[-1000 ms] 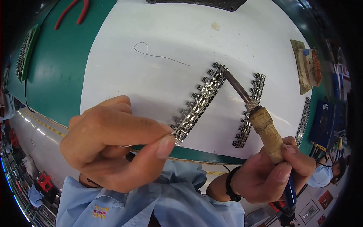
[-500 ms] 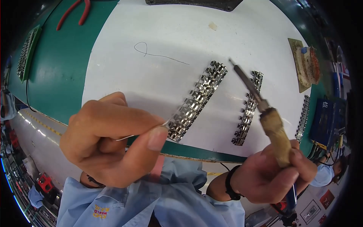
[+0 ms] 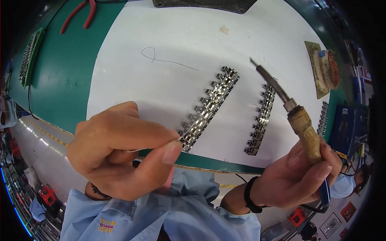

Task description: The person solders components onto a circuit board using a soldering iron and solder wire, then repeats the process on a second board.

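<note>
My left hand (image 3: pixel 124 150) is closed in a pinch, thumb against forefinger, on a thin silvery solder wire (image 3: pixel 188 131). The wire's front end reaches over the lower part of a strip of shiny metal connectors (image 3: pixel 213 105), and its tail sticks out behind the fingers. Whether the wire touches the strip, I cannot tell. My right hand (image 3: pixel 297 174) grips a soldering iron (image 3: pixel 306 134) by its worn tan handle. The iron's bare tip points up and left, apart from the strips. Its shaft passes in front of the top of a second connector strip (image 3: pixel 260 120).
White paper (image 3: pixel 128 86) covers much of the green bench. A curled thin wire (image 3: pixel 169 61) lies on it. Red-handled pliers (image 3: pixel 90 18) and a green circuit board (image 3: pixel 30 60) are left. Right are a brown block (image 3: pixel 327 70), a third strip (image 3: pixel 323 118) and a blue box (image 3: pixel 343 128).
My right hand has moved up and to the right with the soldering iron, whose tip is farther from the nearer strip. My left hand has barely shifted, still pinching the wire.
</note>
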Action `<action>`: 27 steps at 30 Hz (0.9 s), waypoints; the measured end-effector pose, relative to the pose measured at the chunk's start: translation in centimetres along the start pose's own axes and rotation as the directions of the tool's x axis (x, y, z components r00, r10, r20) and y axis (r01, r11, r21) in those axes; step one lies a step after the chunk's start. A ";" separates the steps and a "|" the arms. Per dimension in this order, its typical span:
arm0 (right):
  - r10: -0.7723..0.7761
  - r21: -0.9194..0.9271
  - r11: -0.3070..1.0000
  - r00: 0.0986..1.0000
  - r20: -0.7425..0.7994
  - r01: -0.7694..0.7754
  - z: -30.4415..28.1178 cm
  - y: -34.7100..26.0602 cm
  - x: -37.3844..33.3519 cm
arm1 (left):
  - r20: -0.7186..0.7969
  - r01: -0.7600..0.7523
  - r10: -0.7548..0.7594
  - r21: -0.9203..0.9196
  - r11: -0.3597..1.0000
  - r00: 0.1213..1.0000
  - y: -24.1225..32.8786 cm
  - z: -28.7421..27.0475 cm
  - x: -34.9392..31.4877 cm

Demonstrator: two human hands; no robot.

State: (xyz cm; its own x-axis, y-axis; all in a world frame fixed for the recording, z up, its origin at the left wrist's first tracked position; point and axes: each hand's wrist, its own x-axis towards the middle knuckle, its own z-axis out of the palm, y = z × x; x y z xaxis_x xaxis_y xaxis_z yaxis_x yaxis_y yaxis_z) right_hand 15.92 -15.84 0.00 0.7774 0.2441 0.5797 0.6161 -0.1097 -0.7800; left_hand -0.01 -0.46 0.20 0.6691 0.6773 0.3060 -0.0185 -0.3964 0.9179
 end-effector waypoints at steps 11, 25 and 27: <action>0.070 0.127 0.989 0.995 0.064 -0.078 1.0 0.1 0.9 | -0.023 0.021 -0.020 0.015 1.000 1.000 0.0 0.0 0.0; 0.073 0.115 0.990 0.991 0.114 -0.086 0.5 0.7 1.0 | 0.019 0.033 -0.034 0.038 0.999 0.999 0.0 -0.1 0.3; 0.040 0.162 0.984 0.979 0.200 -0.073 0.2 0.9 1.2 | 0.034 0.049 -0.051 0.050 0.998 0.998 0.1 -0.2 0.4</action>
State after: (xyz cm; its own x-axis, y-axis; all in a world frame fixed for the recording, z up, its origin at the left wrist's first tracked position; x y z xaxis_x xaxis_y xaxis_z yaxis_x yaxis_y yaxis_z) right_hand 17.37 -15.43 -0.02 0.7603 0.4273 0.4893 0.5288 0.0302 -0.8482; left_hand 0.14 -0.11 0.49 0.6941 0.6751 0.2498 0.0521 -0.3933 0.9179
